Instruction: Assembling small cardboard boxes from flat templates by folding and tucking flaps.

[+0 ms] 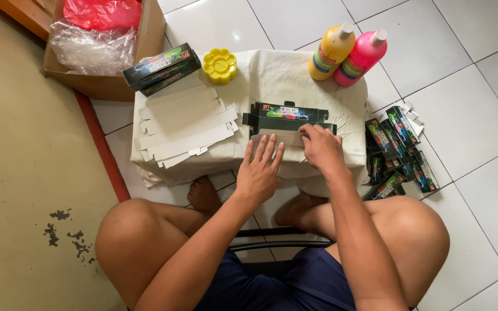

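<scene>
Head view: flat carton (286, 118) lies lengthwise left-right; left hand (260, 170) released flat, right hand (321, 147) pinching its edge.

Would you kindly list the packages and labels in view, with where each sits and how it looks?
Flat carton: table centre, under right hand and left hand; dark green, bright print.
White blanks: table left, stacked.
Folded cartons: far-left corner, dark green.
Carton heap: floor, right.
Yellow bottle, pink bottle: far right, banded labels.
Brown box: top left.
</scene>
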